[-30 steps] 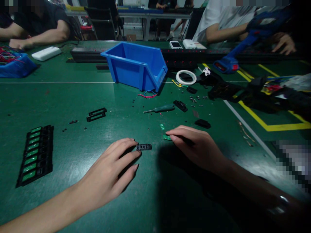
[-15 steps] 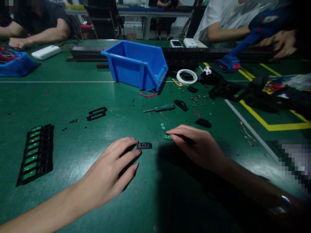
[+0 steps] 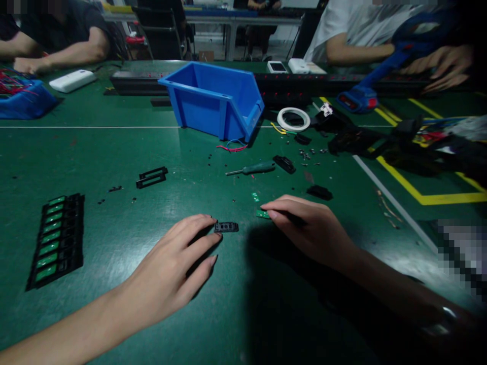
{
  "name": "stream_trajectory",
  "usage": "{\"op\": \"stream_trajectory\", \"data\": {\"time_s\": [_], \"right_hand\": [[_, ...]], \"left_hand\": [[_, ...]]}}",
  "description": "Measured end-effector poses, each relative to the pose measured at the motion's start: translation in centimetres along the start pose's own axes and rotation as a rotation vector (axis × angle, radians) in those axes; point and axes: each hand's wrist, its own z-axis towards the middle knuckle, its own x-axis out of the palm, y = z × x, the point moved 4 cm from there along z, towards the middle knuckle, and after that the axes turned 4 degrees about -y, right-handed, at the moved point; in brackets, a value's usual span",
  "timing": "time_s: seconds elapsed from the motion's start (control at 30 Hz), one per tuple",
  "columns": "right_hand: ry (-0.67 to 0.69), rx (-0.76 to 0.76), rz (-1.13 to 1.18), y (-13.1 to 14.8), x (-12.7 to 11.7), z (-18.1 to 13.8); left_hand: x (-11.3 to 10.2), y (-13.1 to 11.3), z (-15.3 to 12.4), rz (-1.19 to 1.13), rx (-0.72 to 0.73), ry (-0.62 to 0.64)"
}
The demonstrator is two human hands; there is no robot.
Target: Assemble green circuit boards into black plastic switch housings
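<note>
Two fingertips of my left hand [image 3: 178, 261] close on the left end of a small black plastic housing [image 3: 227, 227], which lies flat on the green table. To its right, my right hand [image 3: 310, 223] has thumb and forefinger pinched at the end of a small green circuit board [image 3: 262, 214]. That board is low at the table surface; whether it is lifted I cannot tell. Just behind it lies another small green board [image 3: 255, 196]. At the far left, a black tray [image 3: 72, 230] holds several green boards along its left side.
A blue bin [image 3: 201, 109] stands at the back middle. Before it lie a screwdriver [image 3: 254, 168], loose screws [image 3: 306, 153] and black parts [image 3: 319, 192]. Black frames [image 3: 151, 178] lie left of centre. A roll of white tape [image 3: 293, 119] and a blue power tool [image 3: 365, 94] are at right. Co-workers sit opposite.
</note>
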Motion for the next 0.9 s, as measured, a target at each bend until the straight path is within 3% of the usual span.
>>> {"op": "stream_trajectory", "data": {"time_s": [0.9], "right_hand": [[0.008,0.011,0.008,-0.17,0.06,-0.08]], "left_hand": [[0.19,0.28,-0.39,0.021,-0.032,0.004]]}}
